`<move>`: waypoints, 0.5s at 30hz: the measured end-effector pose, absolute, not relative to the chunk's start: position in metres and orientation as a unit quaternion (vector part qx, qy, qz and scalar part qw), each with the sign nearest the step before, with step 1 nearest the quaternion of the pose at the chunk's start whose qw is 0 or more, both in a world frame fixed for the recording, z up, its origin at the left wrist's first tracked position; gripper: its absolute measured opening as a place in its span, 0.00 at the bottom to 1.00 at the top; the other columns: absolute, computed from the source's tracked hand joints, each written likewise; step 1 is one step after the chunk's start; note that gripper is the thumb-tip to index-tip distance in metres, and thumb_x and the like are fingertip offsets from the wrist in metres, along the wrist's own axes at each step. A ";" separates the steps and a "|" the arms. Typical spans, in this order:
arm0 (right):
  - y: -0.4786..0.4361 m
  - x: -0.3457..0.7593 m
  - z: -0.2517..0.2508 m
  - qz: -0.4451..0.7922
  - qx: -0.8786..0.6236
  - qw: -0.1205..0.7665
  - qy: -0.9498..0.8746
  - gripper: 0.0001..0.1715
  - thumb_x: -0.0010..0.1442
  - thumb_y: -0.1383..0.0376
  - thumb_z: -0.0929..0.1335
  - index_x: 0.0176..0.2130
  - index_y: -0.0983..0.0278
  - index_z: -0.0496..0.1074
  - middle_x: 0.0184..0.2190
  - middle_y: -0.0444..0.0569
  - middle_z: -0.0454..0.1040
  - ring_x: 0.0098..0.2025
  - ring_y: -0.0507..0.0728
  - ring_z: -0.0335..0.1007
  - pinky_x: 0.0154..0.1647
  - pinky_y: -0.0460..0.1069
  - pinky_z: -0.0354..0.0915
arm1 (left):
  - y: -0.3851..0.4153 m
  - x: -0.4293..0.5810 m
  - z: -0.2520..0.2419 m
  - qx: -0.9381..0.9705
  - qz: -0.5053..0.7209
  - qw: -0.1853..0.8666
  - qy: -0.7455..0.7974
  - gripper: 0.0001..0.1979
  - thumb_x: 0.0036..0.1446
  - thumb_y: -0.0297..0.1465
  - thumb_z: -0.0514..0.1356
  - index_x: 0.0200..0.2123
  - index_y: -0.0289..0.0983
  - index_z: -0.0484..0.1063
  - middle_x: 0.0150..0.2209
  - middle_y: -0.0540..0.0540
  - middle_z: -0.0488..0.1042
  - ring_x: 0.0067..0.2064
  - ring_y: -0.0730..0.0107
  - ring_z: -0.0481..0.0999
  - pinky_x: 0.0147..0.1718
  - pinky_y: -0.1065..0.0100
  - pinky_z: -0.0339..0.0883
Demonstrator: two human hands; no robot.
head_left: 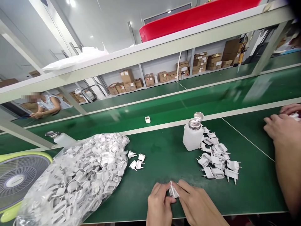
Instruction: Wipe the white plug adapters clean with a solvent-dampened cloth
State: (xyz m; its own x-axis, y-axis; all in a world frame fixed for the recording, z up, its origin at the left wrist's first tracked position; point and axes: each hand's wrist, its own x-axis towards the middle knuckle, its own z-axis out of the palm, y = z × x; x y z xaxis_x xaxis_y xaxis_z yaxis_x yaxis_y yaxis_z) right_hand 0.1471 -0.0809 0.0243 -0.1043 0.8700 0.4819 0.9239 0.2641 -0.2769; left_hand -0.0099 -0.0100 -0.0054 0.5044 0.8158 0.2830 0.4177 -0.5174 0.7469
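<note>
Near the front edge of the green table, my left hand and my right hand are both closed on one small white plug piece. The fingertips of each hand pinch it from opposite sides and partly cover it. To the left, a few white plug pieces with pins lie loose beside a big clear plastic bag full of similar white pieces. On the right lies a heap of white two-pin plug pieces, touching or close to a white pump bottle with a raised metal lid.
A green fan stands at the far left; behind the bag leans another bottle. One white piece sits on the green belt. A co-worker's hands are at the right edge. Another person sits across the line.
</note>
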 end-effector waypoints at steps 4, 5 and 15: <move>-0.083 0.149 0.016 -0.097 -0.583 0.287 -0.754 0.27 0.59 0.79 0.56 0.54 0.76 0.71 0.34 0.49 0.77 0.22 0.52 0.74 0.18 0.48 0.65 | -0.011 -0.009 -0.008 0.809 0.323 0.302 0.388 0.28 0.46 0.11 0.53 0.43 0.37 0.82 0.32 0.44 0.79 0.36 0.61 0.78 0.33 0.70 0.75; -0.085 0.149 0.011 -0.119 -0.572 0.290 -0.758 0.28 0.58 0.80 0.56 0.55 0.78 0.70 0.33 0.51 0.78 0.23 0.53 0.74 0.18 0.48 0.65 | -0.011 -0.009 -0.008 0.809 0.322 0.300 0.390 0.27 0.46 0.11 0.53 0.43 0.37 0.82 0.32 0.44 0.79 0.36 0.61 0.78 0.33 0.70 0.74; -0.105 0.138 -0.011 -0.186 -0.542 0.310 -0.759 0.29 0.58 0.84 0.57 0.52 0.73 0.75 0.29 0.46 0.78 0.22 0.54 0.74 0.19 0.50 0.64 | -0.010 -0.010 0.007 0.798 0.306 0.322 0.407 0.25 0.49 0.13 0.53 0.43 0.38 0.81 0.34 0.45 0.78 0.31 0.66 0.75 0.31 0.70 0.71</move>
